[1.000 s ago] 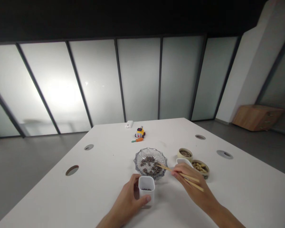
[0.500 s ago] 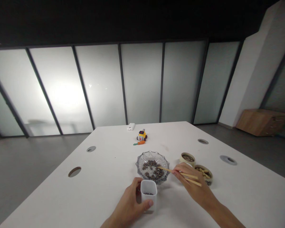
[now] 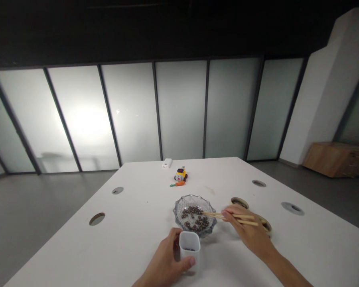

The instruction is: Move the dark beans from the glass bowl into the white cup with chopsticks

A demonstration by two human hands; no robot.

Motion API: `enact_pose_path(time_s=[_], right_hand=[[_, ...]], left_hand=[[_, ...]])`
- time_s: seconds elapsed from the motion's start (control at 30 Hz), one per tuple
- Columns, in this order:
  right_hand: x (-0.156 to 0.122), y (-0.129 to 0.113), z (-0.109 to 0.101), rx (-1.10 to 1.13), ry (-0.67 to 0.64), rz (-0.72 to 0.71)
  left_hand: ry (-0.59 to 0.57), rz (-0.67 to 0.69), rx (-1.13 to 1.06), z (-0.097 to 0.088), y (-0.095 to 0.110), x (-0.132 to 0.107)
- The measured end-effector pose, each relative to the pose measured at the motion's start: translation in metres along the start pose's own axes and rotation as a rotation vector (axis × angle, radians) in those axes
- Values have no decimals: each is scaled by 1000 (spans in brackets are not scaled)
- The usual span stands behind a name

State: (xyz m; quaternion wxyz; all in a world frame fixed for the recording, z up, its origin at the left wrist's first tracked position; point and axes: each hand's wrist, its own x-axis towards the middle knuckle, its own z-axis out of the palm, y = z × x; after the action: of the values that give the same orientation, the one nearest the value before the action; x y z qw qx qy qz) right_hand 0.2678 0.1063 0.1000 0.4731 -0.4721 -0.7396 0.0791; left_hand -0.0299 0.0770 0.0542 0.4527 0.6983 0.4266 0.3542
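My left hand [image 3: 167,257] is wrapped round a white square plastic cup [image 3: 189,243], with some dark bits at its bottom. My right hand [image 3: 247,229] grips a pair of wooden chopsticks [image 3: 217,215]. Their tips reach into a clear glass bowl [image 3: 179,223] with a scalloped rim. Inside it lie many small dark brown beads or beans [image 3: 199,224]; whether the tips pinch one is too small to tell. The cup stands just in front of the bowl.
Two round pale containers, one farther back [image 3: 239,202] and one [image 3: 266,225] partly behind my right hand, stand right of the bowl. Beyond lie an orange-and-green toy screwdriver [image 3: 178,184], a yellow toy car [image 3: 181,174] and a white box-like object [image 3: 166,163]. Round holes [image 3: 97,219] pierce the white table [image 3: 131,231].
The whole view has shifted slightly, so everything sits a little lower and farther right. The chopsticks lie closer together, their tips still in the bowl. My left hand keeps its hold on the cup.
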Motion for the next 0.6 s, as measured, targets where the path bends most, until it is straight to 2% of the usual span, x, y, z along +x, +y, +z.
enact_pose_path(time_s=[0.23, 0.6], right_hand=[[15, -5, 5, -7, -39, 54], [13, -12, 8, 168, -79, 70]], left_hand=[[-6, 14, 6, -2, -4, 1], [-9, 38, 9, -2, -4, 0]])
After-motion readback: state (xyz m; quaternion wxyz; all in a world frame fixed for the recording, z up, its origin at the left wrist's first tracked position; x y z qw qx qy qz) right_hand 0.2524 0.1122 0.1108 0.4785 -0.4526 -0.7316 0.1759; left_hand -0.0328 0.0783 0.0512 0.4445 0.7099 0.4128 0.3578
